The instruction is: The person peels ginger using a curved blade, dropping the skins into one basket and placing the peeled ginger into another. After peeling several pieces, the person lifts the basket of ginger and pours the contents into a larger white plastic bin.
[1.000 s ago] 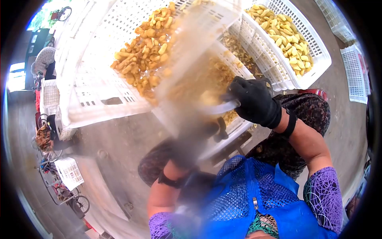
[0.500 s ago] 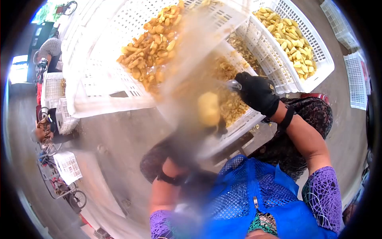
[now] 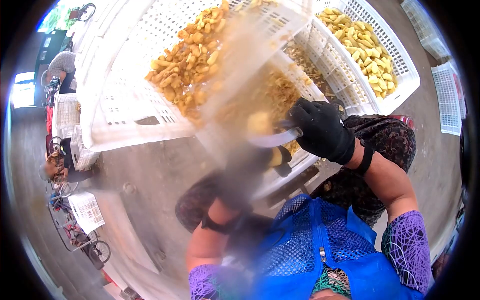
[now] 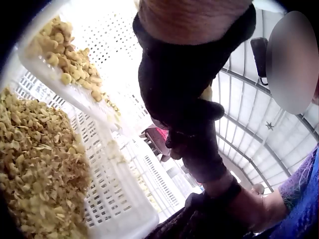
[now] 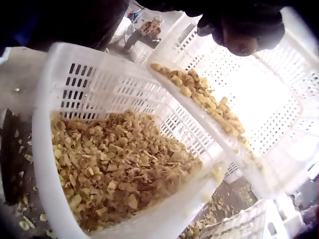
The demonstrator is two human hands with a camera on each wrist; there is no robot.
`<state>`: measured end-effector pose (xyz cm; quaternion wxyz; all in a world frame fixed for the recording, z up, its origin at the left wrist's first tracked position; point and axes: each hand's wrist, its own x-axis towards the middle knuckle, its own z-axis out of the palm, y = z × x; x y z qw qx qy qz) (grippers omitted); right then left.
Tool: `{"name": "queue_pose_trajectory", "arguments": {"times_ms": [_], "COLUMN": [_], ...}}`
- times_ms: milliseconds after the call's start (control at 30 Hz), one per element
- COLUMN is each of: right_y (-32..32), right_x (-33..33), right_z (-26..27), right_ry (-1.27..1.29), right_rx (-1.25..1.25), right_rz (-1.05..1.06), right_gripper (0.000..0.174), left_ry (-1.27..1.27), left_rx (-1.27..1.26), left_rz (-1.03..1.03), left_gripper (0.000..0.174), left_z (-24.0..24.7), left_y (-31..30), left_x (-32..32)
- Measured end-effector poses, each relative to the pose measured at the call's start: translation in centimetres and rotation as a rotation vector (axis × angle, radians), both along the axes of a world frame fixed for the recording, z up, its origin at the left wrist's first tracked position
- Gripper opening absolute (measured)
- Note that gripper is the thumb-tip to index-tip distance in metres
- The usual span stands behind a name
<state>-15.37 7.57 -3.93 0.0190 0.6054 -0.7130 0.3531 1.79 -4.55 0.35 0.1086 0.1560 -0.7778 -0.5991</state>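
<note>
In the head view my black-gloved right hand [image 3: 322, 131] grips a hand tool with a curved, shiny blade [image 3: 279, 138]. My left hand [image 3: 242, 172], gloved too and blurred by a smear on the lens, holds a yellow, root-like piece [image 3: 260, 124]. The blade crosses in front of this piece. Both hands are over the near edge of a white slotted crate [image 5: 45, 164] full of thin shavings [image 5: 124, 169]. In the left wrist view the left hand [image 4: 174, 87] and right hand [image 4: 199, 154] overlap, hiding most of the piece and tool.
Brownish-yellow pieces [image 3: 187, 67] lie in a tilted white crate [image 3: 120, 112] beyond. Smooth yellow pieces [image 3: 362, 47] fill another crate [image 3: 406, 82] at right. Scraps [image 5: 27, 224] litter the floor. Two people [image 3: 62, 65], crates and bicycles [image 3: 97, 250] are at far left.
Half a second ago the yellow piece showed wide in front of the left hand; now the blade lies across it. The right hand has moved slightly down and left with the tool.
</note>
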Motion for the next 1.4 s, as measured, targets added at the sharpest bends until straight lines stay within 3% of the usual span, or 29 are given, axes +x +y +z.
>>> {"name": "queue_pose_trajectory", "arguments": {"times_ms": [200,267,333,367,400,467,500,567,700,767,900,967,1100,1200,1267,1300,1367,1400], "right_y": [0.0,0.0,-0.1,-0.2,-0.3,-0.4,-0.6,-1.0,-1.0,-0.5,0.2,0.2,1.0,1.6,2.1,2.2,2.5,2.6], "right_x": [-0.4,-0.8,-2.0,-2.8,-3.2,-2.6,-2.1,-1.6,-1.0,-0.8,-0.4,-0.3,0.4,1.5,2.2,2.5,2.9,3.2], "right_z": [-1.1,-3.0,-4.4,-4.9,-5.1,-4.3,-3.8,-2.8,0.1,1.0,1.5,2.5,4.1,5.0,5.2,5.0,4.5,4.2], "right_ry": [0.041,0.102,0.164,0.1,0.037,0.016,-0.021,-0.095,-0.171,-0.258,-0.18,-0.195,-0.149,-0.07,0.105,0.106,0.108,0.105], "right_rx": [0.093,0.144,0.189,0.236,0.283,0.307,0.245,0.098,0.081,0.012,0.106,0.033,0.07,0.064,0.208,0.206,0.071,0.069], "right_rz": [-0.01,-0.075,-0.136,-0.193,-0.255,-0.21,-0.208,-0.214,-0.231,-0.095,-0.059,-0.036,-0.049,-0.044,-0.083,-0.085,-0.016,-0.019], "right_gripper": [0.025,0.025,0.024,0.022,0.02,0.019,0.019,0.017,0.017,0.02,0.021,0.02,0.018,0.014,0.013,0.013,0.013,0.013], "left_ry": [0.0,-0.066,-0.264,-0.386,-0.385,-0.229,-0.225,-0.141,0.043,-0.105,-0.191,-0.064,-0.171,-0.124,-0.002,-0.001,0.245,0.243], "left_rx": [-0.332,-0.246,0.066,0.215,0.207,-0.377,-0.362,0.291,0.184,0.167,0.144,0.395,0.443,0.37,-0.146,-0.147,-0.647,-0.649], "left_rz": [-0.105,-0.076,0.08,0.196,0.188,-0.151,-0.127,0.099,0.136,0.152,0.137,0.271,0.192,0.16,-0.135,-0.136,-0.175,-0.179], "left_gripper": [0.018,0.018,0.018,0.019,0.019,0.022,0.022,0.026,0.028,0.032,0.035,0.034,0.034,0.029,0.029,0.029,0.031,0.031], "left_z": [-0.3,0.2,1.5,2.2,1.9,0.5,0.7,2.0,0.5,2.1,3.3,2.2,3.2,2.2,1.4,1.4,2.0,2.7], "left_y": [-0.3,-0.2,0.2,0.4,-0.5,-2.0,-1.5,-0.7,-0.3,0.2,0.8,1.5,0.9,0.3,-0.6,-0.7,-0.7,-0.5], "left_x": [-0.2,-0.2,0.2,0.6,1.0,2.2,1.8,-0.2,-0.4,-0.5,-0.4,-0.3,0.7,2.0,3.3,3.3,3.3,3.5]}}
